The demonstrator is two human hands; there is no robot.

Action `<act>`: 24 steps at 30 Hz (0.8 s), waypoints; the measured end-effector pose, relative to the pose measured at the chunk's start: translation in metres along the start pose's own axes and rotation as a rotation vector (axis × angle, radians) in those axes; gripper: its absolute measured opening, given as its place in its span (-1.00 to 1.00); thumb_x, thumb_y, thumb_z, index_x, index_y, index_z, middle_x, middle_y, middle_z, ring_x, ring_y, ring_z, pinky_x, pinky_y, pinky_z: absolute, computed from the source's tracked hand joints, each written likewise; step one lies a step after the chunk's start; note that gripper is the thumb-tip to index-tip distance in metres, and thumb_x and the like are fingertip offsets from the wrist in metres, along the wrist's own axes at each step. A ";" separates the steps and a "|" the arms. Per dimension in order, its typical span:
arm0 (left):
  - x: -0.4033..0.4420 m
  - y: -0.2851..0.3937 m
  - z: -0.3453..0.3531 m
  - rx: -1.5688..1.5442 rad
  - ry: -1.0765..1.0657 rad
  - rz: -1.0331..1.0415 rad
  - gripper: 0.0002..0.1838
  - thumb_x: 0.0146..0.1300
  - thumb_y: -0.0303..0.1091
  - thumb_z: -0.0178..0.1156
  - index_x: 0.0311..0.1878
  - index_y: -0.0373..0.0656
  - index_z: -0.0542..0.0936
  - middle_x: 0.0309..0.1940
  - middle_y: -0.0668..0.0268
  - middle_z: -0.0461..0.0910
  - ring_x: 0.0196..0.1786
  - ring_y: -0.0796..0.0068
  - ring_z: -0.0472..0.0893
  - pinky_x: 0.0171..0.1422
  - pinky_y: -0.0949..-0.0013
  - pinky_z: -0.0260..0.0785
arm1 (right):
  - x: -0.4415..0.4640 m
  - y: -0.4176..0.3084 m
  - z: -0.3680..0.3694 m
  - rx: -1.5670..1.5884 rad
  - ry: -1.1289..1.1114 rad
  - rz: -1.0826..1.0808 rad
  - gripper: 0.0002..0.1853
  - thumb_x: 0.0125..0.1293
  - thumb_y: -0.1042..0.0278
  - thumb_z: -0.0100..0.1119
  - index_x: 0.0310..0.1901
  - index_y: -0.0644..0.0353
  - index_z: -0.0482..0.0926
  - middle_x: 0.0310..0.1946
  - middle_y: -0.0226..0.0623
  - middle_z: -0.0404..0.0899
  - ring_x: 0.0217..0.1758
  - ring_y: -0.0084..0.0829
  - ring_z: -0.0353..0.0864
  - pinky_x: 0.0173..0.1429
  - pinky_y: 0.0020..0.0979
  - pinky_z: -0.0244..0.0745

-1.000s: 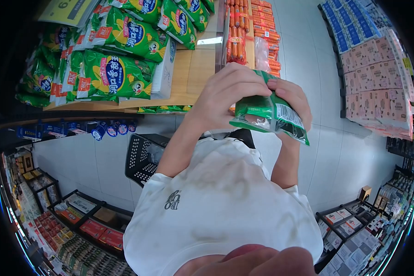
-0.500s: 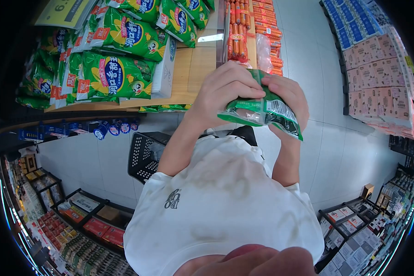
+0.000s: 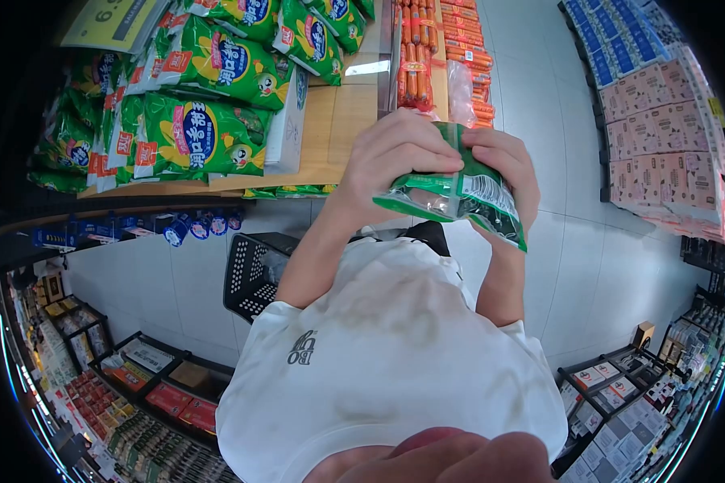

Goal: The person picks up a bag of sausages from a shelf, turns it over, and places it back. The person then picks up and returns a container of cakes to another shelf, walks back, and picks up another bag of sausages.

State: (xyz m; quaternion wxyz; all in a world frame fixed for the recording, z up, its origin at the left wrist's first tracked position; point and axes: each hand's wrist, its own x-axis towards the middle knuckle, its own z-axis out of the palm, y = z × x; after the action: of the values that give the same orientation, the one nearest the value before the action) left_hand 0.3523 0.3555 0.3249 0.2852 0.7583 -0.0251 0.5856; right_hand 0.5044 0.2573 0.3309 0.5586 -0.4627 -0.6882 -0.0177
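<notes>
A green plastic packet (image 3: 451, 193) with a clear window, a centre seam and a barcode is held in front of my chest. My left hand (image 3: 391, 161) grips its left side, fingers bent over the upper part. Around the right side my right hand (image 3: 507, 165) is wrapped, partly hidden by the packet. Just beyond my hands, red-wrapped sausages (image 3: 415, 60) lie on the wooden display table (image 3: 334, 121). Similar green packets (image 3: 205, 133) are piled at the table's left.
A black shopping basket (image 3: 246, 278) is by my left elbow with clear plastic inside. A yellow price sign (image 3: 109, 20) stands at the upper left. Stacked pink cartons (image 3: 660, 137) are at the right, with blue-and-white packs behind. Black shelving (image 3: 161, 370) is at the lower left.
The packet and both hands have shifted slightly left, and the packet's barcode side has turned a little. Both hands still hold it.
</notes>
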 end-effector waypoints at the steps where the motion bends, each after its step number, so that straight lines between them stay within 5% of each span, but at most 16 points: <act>1: 0.000 0.000 0.000 0.000 0.005 -0.005 -0.68 -0.12 -0.32 0.45 -0.26 -0.19 0.63 -0.31 0.28 0.65 -0.30 0.30 0.61 -0.20 0.31 0.45 | 0.002 -0.001 -0.002 -0.030 -0.003 -0.009 -0.58 -0.03 0.49 0.38 -0.07 0.24 0.55 -0.11 -0.13 0.64 -0.05 -0.21 0.63 0.04 -0.32 0.51; 6: -0.004 0.003 -0.002 0.021 -0.013 -0.046 -0.73 0.10 -0.22 0.37 -0.26 -0.22 0.63 -0.30 0.22 0.66 -0.25 0.25 0.63 -0.14 0.29 0.47 | 0.004 -0.002 -0.003 -0.042 -0.048 -0.022 -0.55 -0.08 0.44 0.43 -0.08 0.26 0.56 -0.13 -0.13 0.62 -0.06 -0.18 0.62 0.01 -0.31 0.52; 9: -0.007 -0.003 -0.002 -0.005 -0.004 -0.007 -0.67 -0.12 -0.34 0.45 -0.24 -0.20 0.63 -0.28 0.27 0.65 -0.27 0.30 0.62 -0.20 0.30 0.44 | 0.008 -0.006 -0.004 -0.040 -0.075 -0.024 -0.52 -0.13 0.40 0.47 -0.10 0.25 0.56 -0.16 -0.14 0.63 -0.08 -0.17 0.63 -0.02 -0.29 0.52; 24: -0.008 0.004 -0.005 -0.042 -0.089 -0.074 -0.64 -0.02 -0.30 0.42 -0.14 -0.17 0.62 -0.21 0.27 0.63 -0.17 0.25 0.61 -0.08 0.25 0.44 | 0.004 -0.002 -0.011 -0.057 -0.105 -0.036 -0.58 -0.16 0.38 0.47 -0.19 0.23 0.57 -0.24 -0.21 0.64 -0.17 -0.19 0.64 -0.08 -0.27 0.50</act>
State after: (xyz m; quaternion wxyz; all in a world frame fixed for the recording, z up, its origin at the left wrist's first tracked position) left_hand 0.3443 0.3520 0.3202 0.3210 0.7779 -0.0218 0.5397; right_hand 0.5120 0.2526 0.3387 0.5079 -0.4663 -0.7240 -0.0229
